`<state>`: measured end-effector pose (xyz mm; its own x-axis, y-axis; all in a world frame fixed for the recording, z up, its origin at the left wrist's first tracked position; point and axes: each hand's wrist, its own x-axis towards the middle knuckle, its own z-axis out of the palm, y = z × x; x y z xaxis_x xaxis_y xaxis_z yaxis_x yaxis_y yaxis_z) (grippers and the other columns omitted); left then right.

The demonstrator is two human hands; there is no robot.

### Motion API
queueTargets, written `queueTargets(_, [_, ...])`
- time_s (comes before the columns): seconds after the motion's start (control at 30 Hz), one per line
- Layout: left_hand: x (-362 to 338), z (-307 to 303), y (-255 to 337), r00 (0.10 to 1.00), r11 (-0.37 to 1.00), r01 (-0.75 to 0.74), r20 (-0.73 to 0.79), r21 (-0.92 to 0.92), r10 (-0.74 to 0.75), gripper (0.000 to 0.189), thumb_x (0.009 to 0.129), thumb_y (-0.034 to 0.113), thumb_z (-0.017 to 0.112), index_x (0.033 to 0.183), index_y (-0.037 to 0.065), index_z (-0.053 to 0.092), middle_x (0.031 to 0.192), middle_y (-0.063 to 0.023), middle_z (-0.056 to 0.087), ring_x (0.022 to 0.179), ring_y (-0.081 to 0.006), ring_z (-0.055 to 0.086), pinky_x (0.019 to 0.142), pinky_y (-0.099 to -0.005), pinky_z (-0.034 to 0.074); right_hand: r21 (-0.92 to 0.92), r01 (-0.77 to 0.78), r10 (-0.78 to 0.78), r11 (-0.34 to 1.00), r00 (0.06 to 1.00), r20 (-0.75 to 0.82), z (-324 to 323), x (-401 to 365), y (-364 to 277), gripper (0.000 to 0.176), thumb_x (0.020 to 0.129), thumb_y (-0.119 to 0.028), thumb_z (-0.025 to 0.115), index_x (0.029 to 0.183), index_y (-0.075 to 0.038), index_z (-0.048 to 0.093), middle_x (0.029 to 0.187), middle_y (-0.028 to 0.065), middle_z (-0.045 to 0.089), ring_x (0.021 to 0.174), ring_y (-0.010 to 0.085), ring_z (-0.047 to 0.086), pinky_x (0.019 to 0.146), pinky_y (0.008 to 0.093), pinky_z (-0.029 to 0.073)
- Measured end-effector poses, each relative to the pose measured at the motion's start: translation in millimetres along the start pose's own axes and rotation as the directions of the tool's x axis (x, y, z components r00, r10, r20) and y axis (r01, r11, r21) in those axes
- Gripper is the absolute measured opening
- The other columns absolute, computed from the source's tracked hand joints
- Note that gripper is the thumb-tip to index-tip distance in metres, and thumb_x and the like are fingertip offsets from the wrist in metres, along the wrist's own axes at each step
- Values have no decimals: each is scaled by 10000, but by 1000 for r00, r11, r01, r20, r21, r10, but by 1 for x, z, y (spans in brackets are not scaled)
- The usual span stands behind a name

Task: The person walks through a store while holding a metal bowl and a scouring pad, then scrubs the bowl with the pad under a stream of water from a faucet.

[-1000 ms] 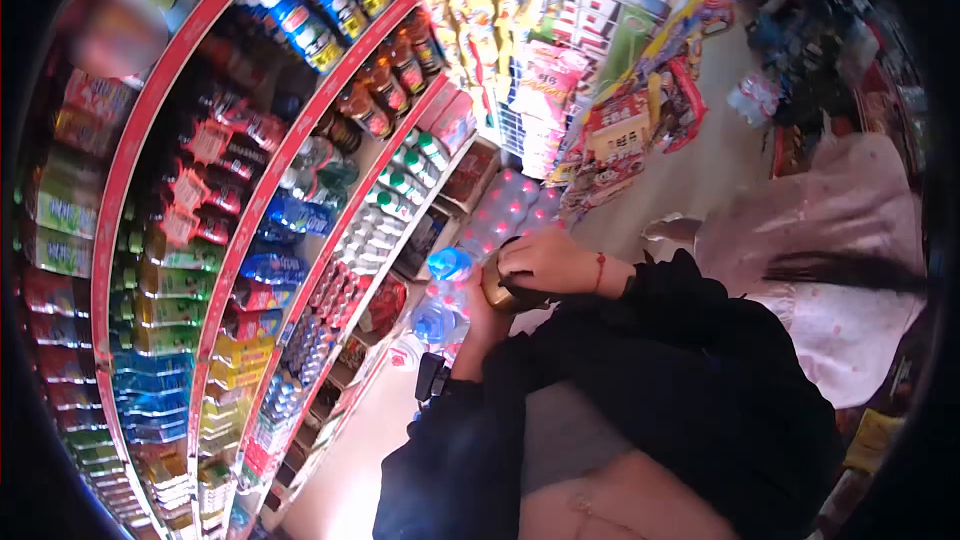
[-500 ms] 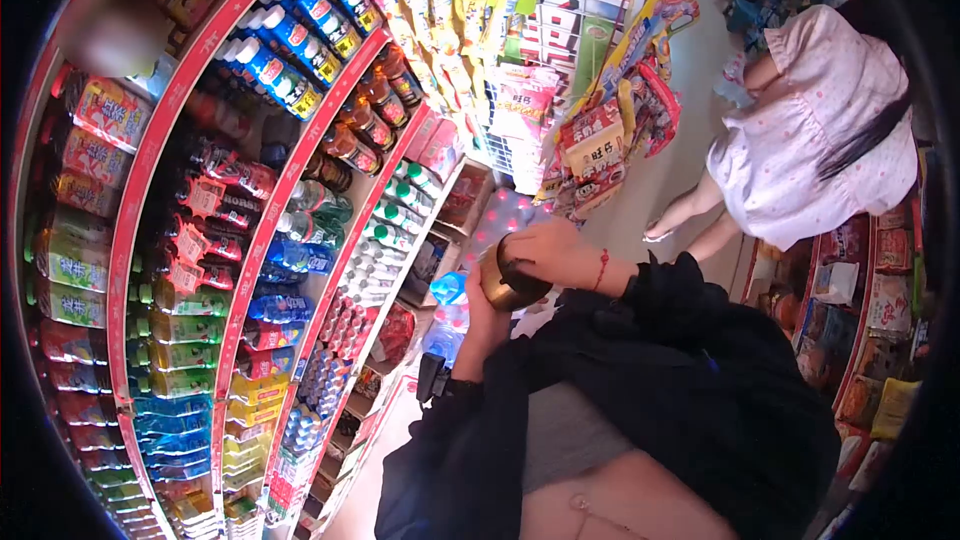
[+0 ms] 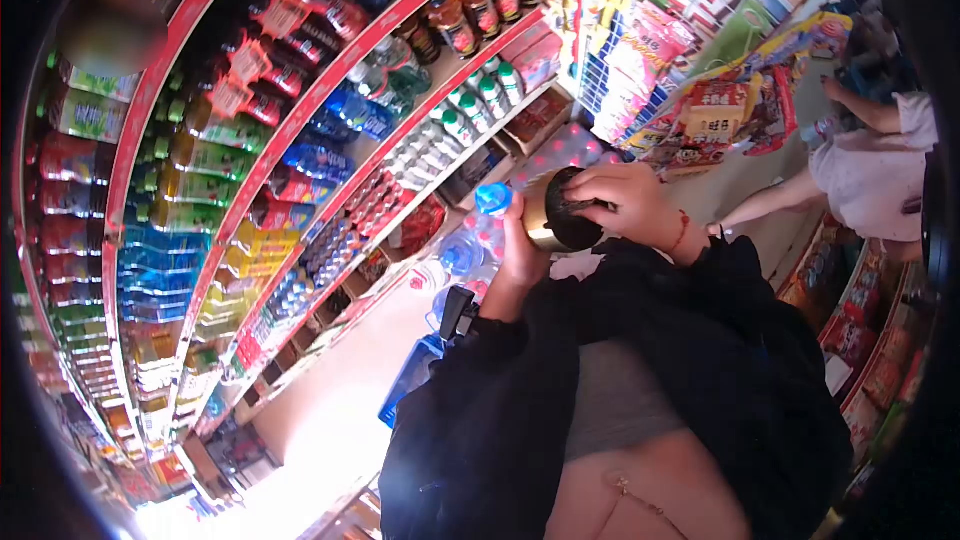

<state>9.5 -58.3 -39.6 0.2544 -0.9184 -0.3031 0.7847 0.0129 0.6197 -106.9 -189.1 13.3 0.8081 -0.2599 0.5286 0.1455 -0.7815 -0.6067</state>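
A gold-coloured cylindrical container [image 3: 540,212] with a dark round top is held in front of my body. My left hand [image 3: 522,252] grips its gold side from below, thumb pointing up. My right hand [image 3: 630,198] curls over the dark top, fingertips pressed on its rim; a red bracelet circles that wrist. Just beyond my left thumb is the bright blue cap [image 3: 493,198] of a bottle. Clear plastic jugs [image 3: 461,255] stand below and left of it. What is inside the container is hidden.
Curved shelves [image 3: 250,0] with red edges, packed with bottled drinks, run along my left. Snack bags [image 3: 715,115] hang ahead. A person in a pale pink dress [image 3: 870,180] stands at right, near more shelves [image 3: 855,340] of packets. A blue crate [image 3: 410,380] sits on the floor.
My view has swung left, so the snack bags and the person sit further right. The container has tilted, and its dark top now shows under my right hand.
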Motion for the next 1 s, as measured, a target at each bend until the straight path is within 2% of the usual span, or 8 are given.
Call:
queueTargets(0.17, [-19,-8,7,988,952,-127,43,-280,145,681,877,562,297,1298,32,367,1295,-136,445,1181,-277,449,1008,-414,335,326,-187,202,927,979,-13,-23,-2,-15,206,735,6,645,938,-3,613,919,60,630,686,71,567,522,202,436])
queueTargets(0.23, [-23,-7,10,993,947,-120,-42,-300,112,739,852,597,288,1302,16,358,1310,-167,422,1185,-316,435,1009,-448,325,679,-266,397,684,917,-40,-23,-5,-15,235,756,29,599,991,28,580,955,58,609,725,62,554,532,200,425])
queueTargets(0.27, [-26,-7,12,992,947,-121,-20,-298,121,765,841,613,291,1315,15,336,1314,-182,411,1190,-330,428,1001,-462,333,694,-362,482,623,876,24,-24,-11,-11,291,752,-15,513,1033,55,544,1027,95,571,970,157,529,859,300,399])
queueTargets(0.5, [-40,-4,18,976,930,-163,86,-330,202,844,792,660,348,1351,33,263,1350,-229,335,1184,-406,412,955,-536,362,885,-379,684,270,723,101,-10,-19,4,259,858,-52,466,1098,31,516,983,71,570,879,107,557,751,225,459])
queueTargets(0.63, [-43,-25,9,974,901,-225,-69,-370,215,769,813,627,346,1347,75,296,1354,-201,342,1191,-389,410,964,-537,349,884,-379,685,272,722,99,4,-26,9,275,897,-79,420,1145,21,485,1009,73,563,914,118,553,769,258,465])
queueTargets(0.73, [-52,-40,14,921,913,-365,-214,-181,325,687,846,576,329,1320,78,346,1358,-162,355,1223,-350,383,990,-537,312,620,-448,511,644,855,86,15,-39,31,290,936,-147,380,1177,-8,462,1026,75,565,904,124,557,738,282,470])
queueTargets(0.8, [-60,-60,13,899,897,-388,-300,-213,318,650,856,554,323,1307,88,369,1349,-141,372,1231,-332,373,999,-532,297,898,-403,620,-173,664,418,22,-47,48,301,941,-160,338,1176,-9,450,1048,68,556,861,132,540,689,270,449])
queueTargets(1.0, [-90,-93,16,742,856,-491,-592,-162,314,629,848,561,312,1300,130,382,1304,-97,423,1223,-333,372,974,-537,308,805,-575,628,-149,574,526,38,-72,67,270,942,-215,362,1117,-52,487,1001,69,573,814,144,546,628,262,430])
